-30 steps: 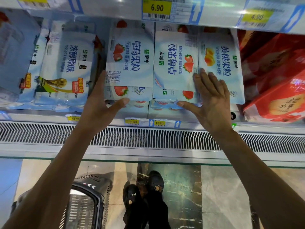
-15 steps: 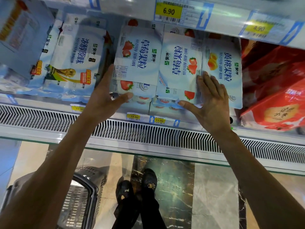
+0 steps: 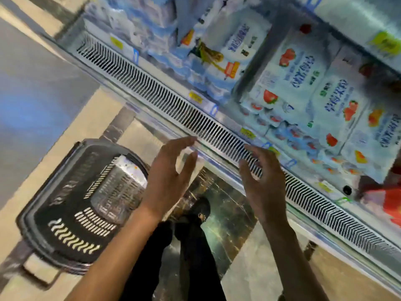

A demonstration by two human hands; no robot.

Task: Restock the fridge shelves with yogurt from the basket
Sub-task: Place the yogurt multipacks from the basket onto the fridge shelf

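While both hands hang empty before the fridge vent grille (image 3: 217,124), the left hand (image 3: 168,181) and right hand (image 3: 263,181) each show a loose, open grip. Yogurt packs (image 3: 290,77) sit on the shelf above; the basket (image 3: 71,205) rests on the floor (image 3: 91,124), lower left.

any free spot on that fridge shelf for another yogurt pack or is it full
The visible shelf front looks crowded: strawberry yogurt packs sit edge to edge beside the plain yogurt packs. Bare room is only outside the shelf: the vent grille and the floor between grille and basket.
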